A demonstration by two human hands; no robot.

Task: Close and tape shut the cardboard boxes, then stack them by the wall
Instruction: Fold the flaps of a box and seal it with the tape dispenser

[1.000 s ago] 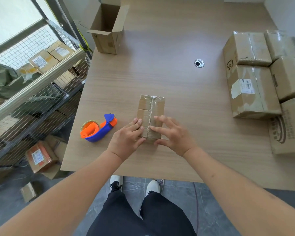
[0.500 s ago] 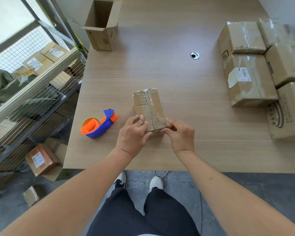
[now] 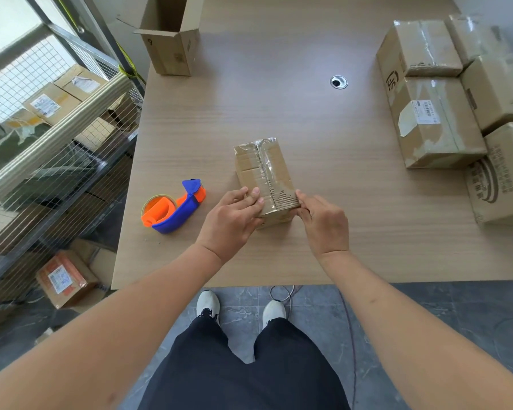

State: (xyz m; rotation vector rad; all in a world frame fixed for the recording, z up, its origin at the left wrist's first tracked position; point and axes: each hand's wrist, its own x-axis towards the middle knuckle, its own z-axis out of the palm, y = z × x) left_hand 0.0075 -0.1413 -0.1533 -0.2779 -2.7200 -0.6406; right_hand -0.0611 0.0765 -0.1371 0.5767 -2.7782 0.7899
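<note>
— Gripping the near end of the small box (image 3: 264,176) from both sides, the left hand (image 3: 231,217) and right hand (image 3: 323,221) curled round its corners; why?

— Probably to lift the taped box off the surface (image 3: 279,108) toward the stacked boxes (image 3: 439,119).

— Anything hidden?

— Its near face and underside; the open box (image 3: 169,45) was cut off above.

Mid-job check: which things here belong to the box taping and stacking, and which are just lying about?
Job:
small taped box, held by left hand and right hand
tape dispenser
open box
taped boxes stacked at right

Lying about:
shelf parcels
floor parcel
table grommet
</note>
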